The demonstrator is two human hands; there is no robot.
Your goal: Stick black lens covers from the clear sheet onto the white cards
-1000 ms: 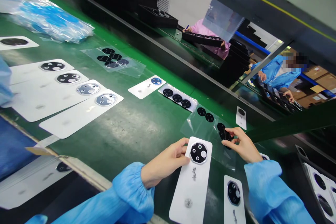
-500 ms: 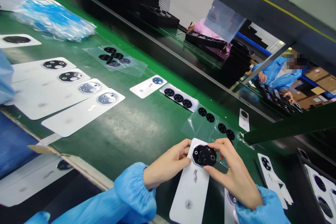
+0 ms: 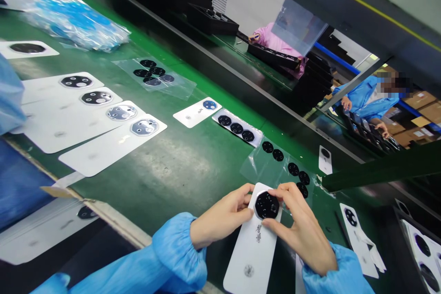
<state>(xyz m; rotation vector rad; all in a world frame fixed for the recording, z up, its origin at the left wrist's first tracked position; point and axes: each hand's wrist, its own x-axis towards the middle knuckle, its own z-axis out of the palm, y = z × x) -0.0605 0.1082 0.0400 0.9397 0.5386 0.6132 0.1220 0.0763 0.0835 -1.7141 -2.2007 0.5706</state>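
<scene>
My left hand [image 3: 223, 215] grips the left edge of a white phone back cover [image 3: 248, 252] near its top, with the fingers closed. The cover lies tilted in front of me, its dark lettering and round emblem facing up. My right hand [image 3: 305, 227] pinches a black octagonal camera lens cover [image 3: 267, 205] between thumb and fingers. That lens cover sits over the camera opening at the top of the phone back cover; whether it is fully seated I cannot tell. Under my right wrist, another white cover [image 3: 299, 275] is partly hidden.
Black lens covers lie on clear film [image 3: 255, 165] beyond my hands and on another sheet [image 3: 182, 86] farther left. Several white back covers [image 3: 99, 156] overlap at left. A black tray [image 3: 409, 243] holds covers at right. A green post [image 3: 386, 165] crosses at right. Two co-workers [image 3: 367, 101] work across the bench.
My right hand has moved the black lens cover slightly left, from overhanging the camera opening's right side to lying over it. My left hand keeps its hold on the back cover.
</scene>
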